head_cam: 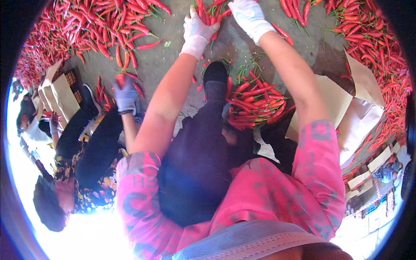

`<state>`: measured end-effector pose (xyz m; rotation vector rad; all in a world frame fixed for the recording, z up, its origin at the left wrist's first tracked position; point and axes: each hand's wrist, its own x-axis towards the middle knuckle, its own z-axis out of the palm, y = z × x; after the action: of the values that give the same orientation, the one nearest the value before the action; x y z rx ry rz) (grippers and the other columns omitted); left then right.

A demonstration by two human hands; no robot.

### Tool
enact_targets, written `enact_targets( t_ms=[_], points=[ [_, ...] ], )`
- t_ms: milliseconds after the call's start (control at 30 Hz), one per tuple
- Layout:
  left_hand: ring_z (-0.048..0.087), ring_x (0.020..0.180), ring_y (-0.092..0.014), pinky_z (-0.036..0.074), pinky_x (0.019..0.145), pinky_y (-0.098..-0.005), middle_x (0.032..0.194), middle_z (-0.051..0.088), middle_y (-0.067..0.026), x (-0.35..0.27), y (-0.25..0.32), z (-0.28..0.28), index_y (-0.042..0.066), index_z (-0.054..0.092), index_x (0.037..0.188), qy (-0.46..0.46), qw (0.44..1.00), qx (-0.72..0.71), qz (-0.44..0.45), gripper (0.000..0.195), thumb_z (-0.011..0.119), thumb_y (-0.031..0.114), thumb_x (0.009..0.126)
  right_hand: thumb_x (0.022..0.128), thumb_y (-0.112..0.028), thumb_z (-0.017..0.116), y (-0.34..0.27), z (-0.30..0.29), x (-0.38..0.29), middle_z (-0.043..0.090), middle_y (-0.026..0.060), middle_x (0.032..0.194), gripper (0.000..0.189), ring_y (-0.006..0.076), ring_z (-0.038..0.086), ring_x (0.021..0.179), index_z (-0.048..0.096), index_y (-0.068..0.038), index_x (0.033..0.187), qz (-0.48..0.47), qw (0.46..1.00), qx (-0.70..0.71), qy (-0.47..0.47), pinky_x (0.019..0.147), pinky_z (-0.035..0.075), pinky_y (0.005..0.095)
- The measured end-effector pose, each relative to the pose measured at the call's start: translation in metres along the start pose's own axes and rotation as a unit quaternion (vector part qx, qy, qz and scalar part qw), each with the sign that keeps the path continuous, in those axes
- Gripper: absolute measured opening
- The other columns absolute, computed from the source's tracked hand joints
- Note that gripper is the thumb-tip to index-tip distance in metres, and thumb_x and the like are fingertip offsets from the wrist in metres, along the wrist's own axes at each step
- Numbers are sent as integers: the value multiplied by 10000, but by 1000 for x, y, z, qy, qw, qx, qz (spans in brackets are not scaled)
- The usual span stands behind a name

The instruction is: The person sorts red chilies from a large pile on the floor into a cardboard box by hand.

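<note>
My left hand (197, 30), in a thin white glove, grips several red chili peppers (212, 20) at the top of the view, above the concrete floor (175, 55). To its right is my right hand (249, 18), also white-gloved, reaching to the top edge; its fingertips are partly cut off, and I cannot tell whether they hold anything. More loose chilies (294, 11) lie beyond that hand, and one or two (282, 34) show beside its wrist. Nearer to me, a pile of red chilies with green stems (256, 102) rests right of my black shoe (215, 76).
Large chili heaps spread at the left (94, 26) and right (367, 35). An open cardboard box (331, 97) stands by my right arm. At left, a co-worker's gloved hand (126, 96) holds red chilies near another carton (60, 91). Stem scraps (242, 70) litter the floor.
</note>
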<state>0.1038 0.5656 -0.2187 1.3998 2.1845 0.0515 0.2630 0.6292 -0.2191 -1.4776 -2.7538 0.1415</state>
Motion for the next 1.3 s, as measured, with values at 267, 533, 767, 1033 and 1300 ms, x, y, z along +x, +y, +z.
enact_targets(
  t_ms=[267, 533, 767, 1033, 1300],
  points=[
    [472, 1106, -359, 427, 906, -410, 1218, 407, -256, 3, 14, -1, 94, 172, 1379, -13, 1000, 7, 16, 1128, 763, 527, 521, 774, -105, 468, 2, 24, -31, 632, 158, 797, 173, 311, 626, 759, 620, -48, 835, 43, 996, 8, -76, 668, 495, 394],
    [475, 1104, -356, 428, 903, -410, 1225, 406, -252, 5, 3, 0, 85, 189, 1373, 7, 1000, 26, -4, 1120, 736, 573, 527, 775, -333, 634, -110, -24, -129, 620, 63, 737, 325, 137, 563, 639, 610, -29, 888, 269, 576, 757, -152, 614, 456, 310],
    [464, 1122, -357, 419, 918, -406, 1241, 399, -253, 4, 2, 0, 96, 193, 1372, -6, 1000, 7, 28, 1106, 745, 553, 530, 762, -159, 557, -31, -8, -144, 612, 137, 821, 175, 289, 586, 804, 622, -77, 902, 200, 919, 324, 107, 740, 469, 383],
    [481, 1097, -359, 423, 913, -403, 1223, 419, -257, 5, 2, 1, 75, 205, 1364, 1, 1000, 20, -1, 1095, 750, 536, 534, 754, -155, 533, 97, -2, -133, 566, 187, 1053, 318, 344, 565, 946, 567, -125, 1068, 309, 928, 171, -114, 832, 447, 409],
    [495, 1077, -363, 434, 894, -401, 1202, 431, -266, 4, 6, -2, 64, 209, 1362, -15, 999, 29, 9, 1093, 748, 533, 535, 702, -490, 583, 128, 7, -75, 609, 138, 1027, 486, 316, 578, 945, 598, -151, 1049, 312, 935, 112, -127, 822, 459, 390]
  ],
)
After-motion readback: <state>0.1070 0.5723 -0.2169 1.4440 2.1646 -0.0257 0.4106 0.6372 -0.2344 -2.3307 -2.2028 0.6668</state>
